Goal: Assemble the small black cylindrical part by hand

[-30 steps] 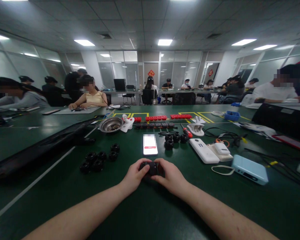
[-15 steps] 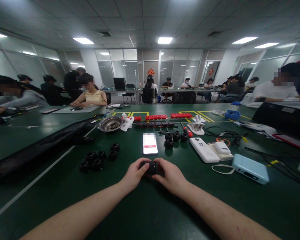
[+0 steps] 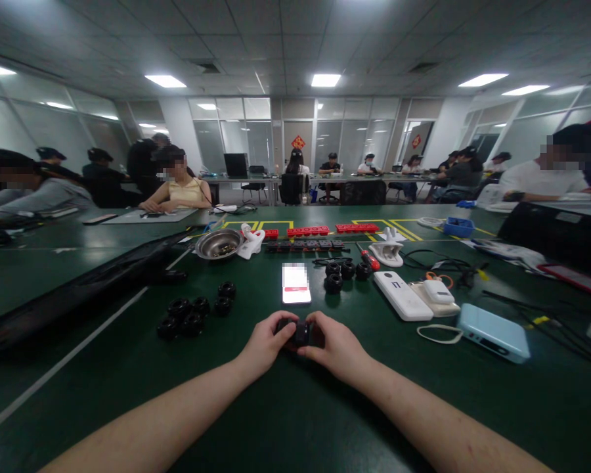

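Between my hands is a small round black plastic part (image 3: 302, 332), held low over the green table. My left hand (image 3: 270, 338) has its thumb and fingers closed around the left end of it. From the other side, the thumb and fingertips of my right hand (image 3: 335, 343) grip the right end. Fingers hide much of the part. Just beyond them lies a phone (image 3: 295, 284) with its screen lit. Similar black ring-shaped parts sit in a group on the left (image 3: 192, 322) and another group on the right (image 3: 333, 282).
Farther back stand a metal bowl (image 3: 219, 244) of small pieces, red trays (image 3: 308, 231), a black strip (image 3: 308, 246) and a red screwdriver (image 3: 371, 259). On the right lie a white power bank (image 3: 402, 297), a light-blue power bank (image 3: 494, 332) and cables. A long black bag (image 3: 79, 289) occupies the left.
The black part has turned slightly between my fingers, and its surface catches the light differently. Both hands stay in nearly the same place.
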Motion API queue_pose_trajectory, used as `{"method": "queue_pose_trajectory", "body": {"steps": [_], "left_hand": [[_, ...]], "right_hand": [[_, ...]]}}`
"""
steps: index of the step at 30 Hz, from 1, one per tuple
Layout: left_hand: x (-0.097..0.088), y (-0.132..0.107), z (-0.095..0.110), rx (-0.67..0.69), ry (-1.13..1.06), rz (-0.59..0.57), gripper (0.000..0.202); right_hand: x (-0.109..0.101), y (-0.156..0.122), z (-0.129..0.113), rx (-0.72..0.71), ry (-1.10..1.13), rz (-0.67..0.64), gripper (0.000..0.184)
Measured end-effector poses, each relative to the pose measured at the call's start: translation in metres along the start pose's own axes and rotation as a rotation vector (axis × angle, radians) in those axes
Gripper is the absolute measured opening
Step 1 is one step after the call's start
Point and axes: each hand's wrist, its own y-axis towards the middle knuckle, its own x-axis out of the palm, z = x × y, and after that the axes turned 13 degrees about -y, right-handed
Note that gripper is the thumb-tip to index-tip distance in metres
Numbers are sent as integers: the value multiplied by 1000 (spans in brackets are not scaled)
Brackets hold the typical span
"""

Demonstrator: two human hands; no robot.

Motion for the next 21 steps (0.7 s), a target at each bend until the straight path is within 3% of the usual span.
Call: {"method": "queue_pose_trajectory", "body": {"steps": [3,10,15,19,21], "left_hand": [[0,0,1,2,8,5,37],[-1,0,2,-2,2,16,37],[-1,2,-1,-33,-41,-9,41],[0,1,-1,-11,-59,4,40],[0,0,-2,-12,-57,1,40]], "right_hand": [[1,-1,0,7,-5,-7,50],[2,1,1,-11,14,-12,19],[2,0,0,-7,6,27,41],[2,-1,0,-10,12,18,22],[3,0,0,-25,19,-3,24]]}}
